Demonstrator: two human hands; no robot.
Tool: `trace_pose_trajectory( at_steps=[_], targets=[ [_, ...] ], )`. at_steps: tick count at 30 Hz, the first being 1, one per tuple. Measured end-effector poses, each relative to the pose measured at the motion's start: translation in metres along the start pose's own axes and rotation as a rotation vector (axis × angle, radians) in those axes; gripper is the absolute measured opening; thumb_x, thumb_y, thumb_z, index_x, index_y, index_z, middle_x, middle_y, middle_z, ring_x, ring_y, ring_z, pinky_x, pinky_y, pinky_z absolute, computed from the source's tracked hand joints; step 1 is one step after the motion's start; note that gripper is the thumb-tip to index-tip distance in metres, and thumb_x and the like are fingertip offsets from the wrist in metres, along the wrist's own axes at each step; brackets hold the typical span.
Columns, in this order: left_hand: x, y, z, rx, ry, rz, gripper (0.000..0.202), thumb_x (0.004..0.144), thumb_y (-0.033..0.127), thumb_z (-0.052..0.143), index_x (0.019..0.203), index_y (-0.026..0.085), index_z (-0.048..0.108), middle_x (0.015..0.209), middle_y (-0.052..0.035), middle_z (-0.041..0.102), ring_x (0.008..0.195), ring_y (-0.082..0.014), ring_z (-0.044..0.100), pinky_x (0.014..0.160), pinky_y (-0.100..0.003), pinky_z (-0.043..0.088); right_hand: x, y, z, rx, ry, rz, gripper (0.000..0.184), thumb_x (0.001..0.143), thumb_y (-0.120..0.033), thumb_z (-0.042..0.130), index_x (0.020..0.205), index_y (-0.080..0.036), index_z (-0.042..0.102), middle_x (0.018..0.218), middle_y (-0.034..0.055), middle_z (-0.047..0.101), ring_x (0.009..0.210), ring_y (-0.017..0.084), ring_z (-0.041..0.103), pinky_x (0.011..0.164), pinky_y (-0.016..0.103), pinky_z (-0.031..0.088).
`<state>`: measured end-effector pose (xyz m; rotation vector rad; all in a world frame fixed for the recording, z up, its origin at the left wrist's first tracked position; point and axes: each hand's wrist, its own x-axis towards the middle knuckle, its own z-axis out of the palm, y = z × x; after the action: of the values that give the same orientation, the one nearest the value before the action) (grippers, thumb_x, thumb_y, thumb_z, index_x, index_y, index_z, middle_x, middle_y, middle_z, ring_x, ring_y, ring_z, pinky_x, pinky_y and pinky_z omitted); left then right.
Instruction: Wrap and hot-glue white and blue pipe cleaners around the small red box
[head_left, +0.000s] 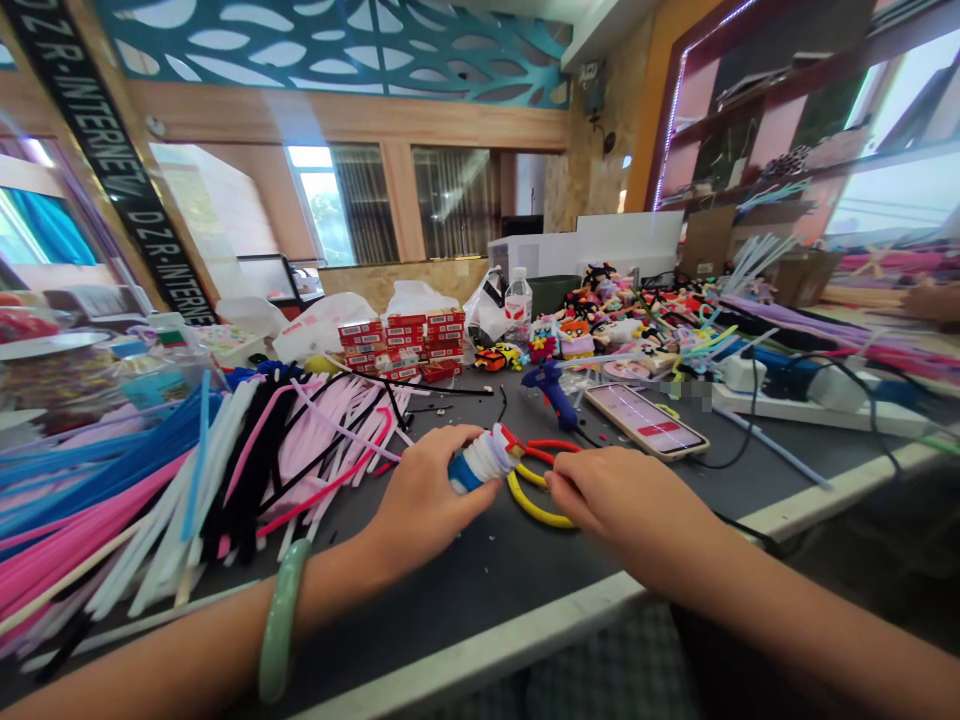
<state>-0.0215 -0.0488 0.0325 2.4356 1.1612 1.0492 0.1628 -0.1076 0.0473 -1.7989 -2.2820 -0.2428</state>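
Cluttered dark surface (517, 570), bright window (328, 212) beyond. Landmark: blue glue gun (553, 392). Red boxes (401, 342) left of it, phone (637, 415) right. Wrapped blue-and-white piece (481, 458) nearer and left of gun, left hand (427, 490) clamped round it. Right hand (611, 490) below gun, fingers curled together beside red length (551, 446) and yellow loop (538, 512); grip on either hidden, cannot tell. Step, judged: steadying piece, right working near its tip. Next move calls for firm left hold, fine right fingertip control.

Combines white, blue and red on the craft piece (484, 462); turns yellow on the curved loop (529, 508), mottled green on the bangle (283, 620), dark blue on the glue gun (556, 395).
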Motion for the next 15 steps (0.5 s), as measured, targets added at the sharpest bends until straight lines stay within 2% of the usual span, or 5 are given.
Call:
trace_pose_trajectory(
  at_steps=[5, 9, 15],
  targets=[
    [-0.003, -0.007, 0.001, 0.278, 0.077, 0.216, 0.040, 0.068, 0.012, 0.062, 0.107, 0.015, 0.058, 0.102, -0.0070, 0.066, 0.094, -0.0248, 0.056, 0.083, -0.038, 0.046, 0.008, 0.010, 0.001, 0.027, -0.061, 0.049, 0.010, 0.083, -0.023, 0.057, 0.080, -0.020, 0.066, 0.080, 0.0055, 0.070, 0.071, 0.020, 0.063, 0.056, 0.027, 0.033],
    [-0.004, -0.009, 0.000, 0.384, 0.109, 0.343, 0.046, 0.069, 0.010, 0.063, 0.114, 0.015, 0.055, 0.105, -0.0073, 0.065, 0.094, -0.0252, 0.054, 0.085, -0.039, 0.045, 0.010, 0.011, 0.002, 0.050, -0.049, 0.055, 0.017, 0.085, -0.029, 0.056, 0.078, -0.020, 0.069, 0.075, 0.0059, 0.070, 0.068, 0.020, 0.064, 0.055, 0.028, 0.033],
    [-0.008, -0.011, -0.001, 0.463, 0.129, 0.481, 0.046, 0.070, 0.006, 0.061, 0.115, 0.017, 0.056, 0.103, -0.0073, 0.065, 0.090, -0.0241, 0.053, 0.081, -0.038, 0.045, 0.016, 0.017, 0.007, 0.153, 0.009, 0.024, 0.031, 0.093, -0.031, 0.042, 0.083, -0.019, 0.068, 0.079, 0.0065, 0.071, 0.072, 0.018, 0.063, 0.057, 0.026, 0.034]
  ],
)
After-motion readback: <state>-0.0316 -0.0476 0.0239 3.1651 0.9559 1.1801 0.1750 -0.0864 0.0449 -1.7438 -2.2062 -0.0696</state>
